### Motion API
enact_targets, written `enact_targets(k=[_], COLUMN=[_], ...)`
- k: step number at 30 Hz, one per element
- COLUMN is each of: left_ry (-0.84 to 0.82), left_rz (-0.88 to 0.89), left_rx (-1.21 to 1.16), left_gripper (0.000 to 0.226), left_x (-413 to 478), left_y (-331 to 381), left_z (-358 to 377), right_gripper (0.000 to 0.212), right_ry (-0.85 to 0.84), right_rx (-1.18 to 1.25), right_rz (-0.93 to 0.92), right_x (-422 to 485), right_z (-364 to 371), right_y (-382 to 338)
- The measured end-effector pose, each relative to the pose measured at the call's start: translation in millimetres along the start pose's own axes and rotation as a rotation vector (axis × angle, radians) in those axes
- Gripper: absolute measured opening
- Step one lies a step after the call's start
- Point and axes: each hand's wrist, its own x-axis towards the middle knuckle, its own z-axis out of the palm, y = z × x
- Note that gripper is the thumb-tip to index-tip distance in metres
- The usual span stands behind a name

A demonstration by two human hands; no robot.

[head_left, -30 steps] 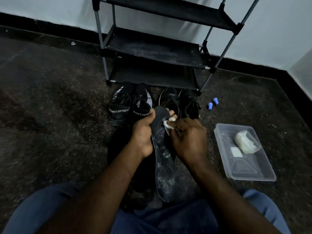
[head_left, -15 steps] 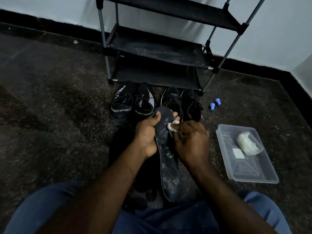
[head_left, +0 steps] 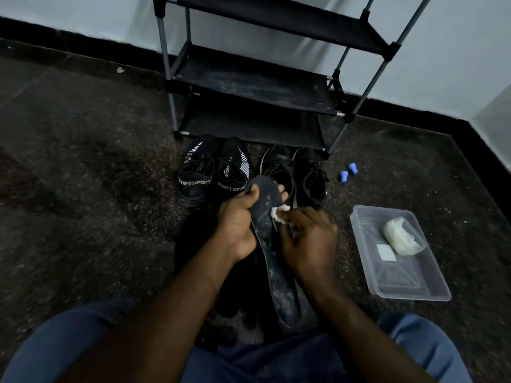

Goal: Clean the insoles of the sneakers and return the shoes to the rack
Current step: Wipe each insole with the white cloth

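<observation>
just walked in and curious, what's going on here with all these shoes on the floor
A person is cleaning a dark insole: the left hand grips its upper part while the right hand rubs it with a small white wipe. Two pairs of sneakers stand on the floor in front of the rack, not yet on it. A clear plastic tub holding a white wad sits to the person's right.

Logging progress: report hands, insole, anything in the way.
Left hand grips insole near upper end. Right hand pinches white wipe against it. Sneakers on floor before rack.
</observation>
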Motion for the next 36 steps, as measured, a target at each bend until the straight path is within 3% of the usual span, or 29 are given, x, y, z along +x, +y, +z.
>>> enact_targets(k=[5,16,27,36], left_ry=[0.011,0.002,0.037,0.091], left_rz=[-0.027,-0.018,0.003,-0.002], left_rx=[0.049,-0.013,0.091,0.052], left_gripper=[0.043,0.041,0.035,0.04], left_x=[-3,-2,-5,2], left_y=[-7,0,-14,-14], left_z=[5,3,7,4], right_gripper=[0.02,0.022,0.023,0.028], right_ry=[0.044,-0.004,-0.016,-0.016], right_rx=[0.05,0.0,0.004,-0.02], right_rz=[0.083,0.029,0.101,0.073], right_x=[15,4,40,1], right_z=[-2,2,-4,1], right_y=[-3,-6,-15,-13])
